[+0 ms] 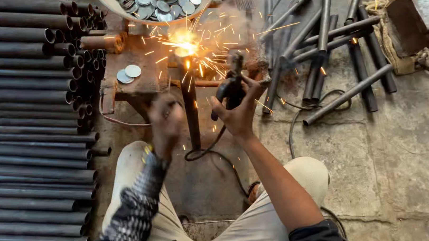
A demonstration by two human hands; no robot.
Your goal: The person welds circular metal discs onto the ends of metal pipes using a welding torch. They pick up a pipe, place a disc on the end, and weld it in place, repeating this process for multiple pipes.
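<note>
Right hand [240, 113] grips the welding holder [230, 89]; left hand [166, 124] clasps the upright pipe [190, 104] beside it.

this is a metal workshop, set up on a stained stone floor [413, 142]. a big stack of dark steel pipes [19, 130] runs along the floor's left edge, and more loose pipes [334, 44] lie toward its far right. a rusty low work stand [140, 75] throws bright welding sparks [185, 41], with a bowl of round metal discs [157, 1] at its far edge
</note>
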